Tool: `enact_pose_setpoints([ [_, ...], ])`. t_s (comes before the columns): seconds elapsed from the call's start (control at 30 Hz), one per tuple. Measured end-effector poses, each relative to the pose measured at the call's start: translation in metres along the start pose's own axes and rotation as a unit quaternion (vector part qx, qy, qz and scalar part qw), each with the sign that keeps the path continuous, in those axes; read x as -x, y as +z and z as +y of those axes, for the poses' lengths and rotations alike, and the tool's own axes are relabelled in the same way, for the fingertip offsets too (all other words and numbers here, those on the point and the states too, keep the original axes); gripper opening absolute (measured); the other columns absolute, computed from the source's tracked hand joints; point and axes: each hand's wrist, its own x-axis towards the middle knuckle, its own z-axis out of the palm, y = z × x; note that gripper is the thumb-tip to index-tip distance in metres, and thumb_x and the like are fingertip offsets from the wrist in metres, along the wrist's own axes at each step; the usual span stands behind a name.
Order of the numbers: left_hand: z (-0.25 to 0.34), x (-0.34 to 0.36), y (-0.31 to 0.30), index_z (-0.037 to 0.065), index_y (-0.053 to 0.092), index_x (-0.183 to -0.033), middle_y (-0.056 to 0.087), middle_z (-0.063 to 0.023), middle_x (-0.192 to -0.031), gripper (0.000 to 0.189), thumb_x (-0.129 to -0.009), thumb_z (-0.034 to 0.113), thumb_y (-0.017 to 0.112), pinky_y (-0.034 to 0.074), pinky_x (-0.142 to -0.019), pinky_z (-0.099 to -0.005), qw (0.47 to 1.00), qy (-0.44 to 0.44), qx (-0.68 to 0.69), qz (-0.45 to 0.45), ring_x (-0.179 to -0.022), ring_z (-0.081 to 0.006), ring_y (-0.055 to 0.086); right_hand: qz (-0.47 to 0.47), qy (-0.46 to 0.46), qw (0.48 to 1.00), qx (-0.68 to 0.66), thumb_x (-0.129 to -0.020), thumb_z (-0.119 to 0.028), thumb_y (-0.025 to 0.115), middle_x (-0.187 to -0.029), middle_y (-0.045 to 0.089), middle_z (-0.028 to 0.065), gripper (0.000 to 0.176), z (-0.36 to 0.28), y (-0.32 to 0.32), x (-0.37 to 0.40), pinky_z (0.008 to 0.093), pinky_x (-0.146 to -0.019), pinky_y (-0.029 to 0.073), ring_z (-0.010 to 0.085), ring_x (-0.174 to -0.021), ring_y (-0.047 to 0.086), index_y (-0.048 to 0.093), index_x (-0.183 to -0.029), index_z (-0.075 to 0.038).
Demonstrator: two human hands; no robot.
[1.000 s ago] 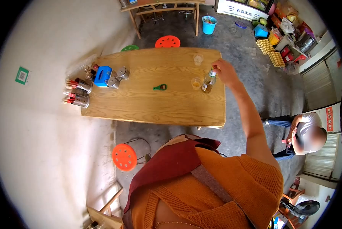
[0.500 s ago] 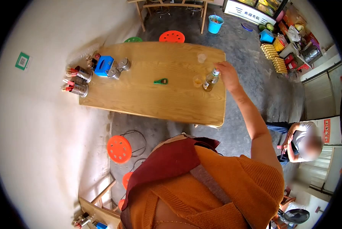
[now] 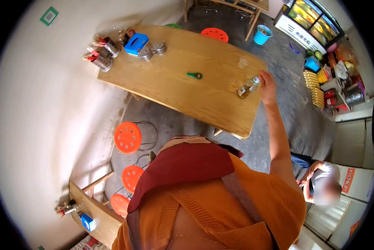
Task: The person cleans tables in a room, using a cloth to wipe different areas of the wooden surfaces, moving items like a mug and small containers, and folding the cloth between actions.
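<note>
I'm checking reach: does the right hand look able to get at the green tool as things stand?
Probably not yet: the right hand has the bottle by its neck, though nothing covers the green tool.

The bottle [image 3: 248, 88] is looking like smooth, glossy glass; the table [image 3: 162, 79] is showing wood grain under a faintly shiny finish; the stool seats [image 3: 128, 141] are appearing as smooth plastic; the chopstick holders [image 3: 103, 63] are gleaming like metal; the cardigan [image 3: 274, 204] is showing matt, ribbed, knitted cloth

Orange knit cardigan [image 3: 274, 198], maroon apron [image 3: 187, 166], gold chain [image 3: 191, 236].
</note>
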Motion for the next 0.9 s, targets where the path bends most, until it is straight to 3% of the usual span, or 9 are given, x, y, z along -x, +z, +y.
enact_pose_setpoints([
  [0.27,0.005,0.019,0.017,-0.003,0.063,-0.113,0.07,-0.0217,-0.1,0.045,-0.089,0.035,0.067,0.051,-0.079,-0.0434,1.0,-0.021,0.01,0.008,-0.092,-0.0339,0.068,-0.033,0.057,0.993,-0.093,-0.09,0.001,0.063,-0.117,0.063,0.0124,0.027,-0.007,-0.003,0.002,0.0329,-0.086,0.054,0.0246,-0.103,0.065,0.064,-0.117,-0.003],
  [0.57,0.012,0.032,0.034,-0.002,0.063,-0.112,0.07,-0.022,-0.1,0.046,-0.089,0.037,0.067,0.051,-0.079,-0.044,0.999,-0.035,0.033,0.016,-0.091,-0.0348,0.068,-0.046,0.083,0.995,-0.031,-0.094,-0.002,0.06,-0.116,0.064,0.0135,0.026,-0.011,-0.006,0.001,0.037,-0.087,0.054,0.0278,-0.106,0.064,0.064,-0.119,-0.003],
  [0.63,0.013,0.033,0.036,-0.002,0.063,-0.112,0.07,-0.022,-0.1,0.046,-0.088,0.037,0.067,0.051,-0.078,-0.0441,0.999,-0.037,0.037,0.018,-0.091,-0.0349,0.068,-0.026,-0.007,0.997,0.071,-0.094,-0.002,0.061,-0.117,0.066,0.0142,0.024,0.001,-0.002,0.001,0.0382,-0.088,0.053,0.0301,-0.106,0.064,0.066,-0.117,-0.004],
  [0.73,0.014,0.035,0.039,-0.002,0.064,-0.112,0.07,-0.0221,-0.099,0.046,-0.088,0.037,0.067,0.051,-0.078,-0.0442,0.998,-0.041,0.043,0.023,-0.091,-0.0352,0.068,-0.009,-0.07,0.991,0.114,-0.093,-0.003,0.061,-0.119,0.066,0.0148,0.026,0.01,0.001,0.003,0.0385,-0.089,0.053,0.0326,-0.107,0.063,0.066,-0.119,-0.005],
  [0.9,0.016,0.038,0.043,-0.002,0.064,-0.111,0.07,-0.0223,-0.099,0.047,-0.088,0.038,0.067,0.051,-0.078,-0.0445,0.997,-0.047,0.049,0.025,-0.09,-0.0357,0.068,0.024,-0.101,0.99,0.092,-0.093,-0.005,0.063,-0.119,0.066,0.014,0.027,0.02,0.01,0.011,0.039,-0.087,0.053,0.0318,-0.106,0.064,0.067,-0.119,-0.005],
])
